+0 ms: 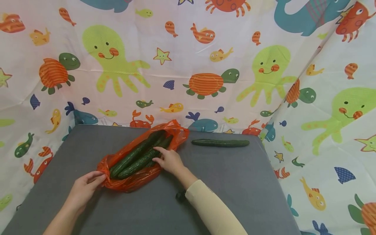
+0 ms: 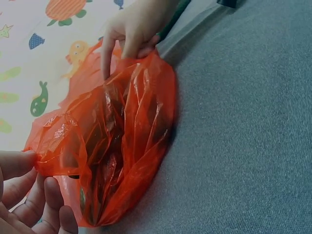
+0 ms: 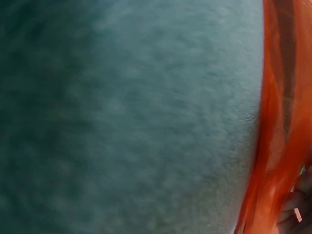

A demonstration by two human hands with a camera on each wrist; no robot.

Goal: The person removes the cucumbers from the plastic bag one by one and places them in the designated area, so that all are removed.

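An orange-red plastic bag lies slanted on the grey table, its opening facing up. Several dark green cucumbers lie side by side inside it. At the bag's lower left end, my left hand pinches the plastic between thumb and fingers, as the left wrist view also shows. My right hand reaches over the bag's near side, thumb and index finger on either side of the nearer cucumber. The right wrist view shows mostly blurred cloth, with the bag and a bit of fingers along its right edge.
A single cucumber lies near the table's back edge, right of the bag. A small dark object sits by the right sleeve. The grey table meets a curtain printed with sea animals behind and at the sides.
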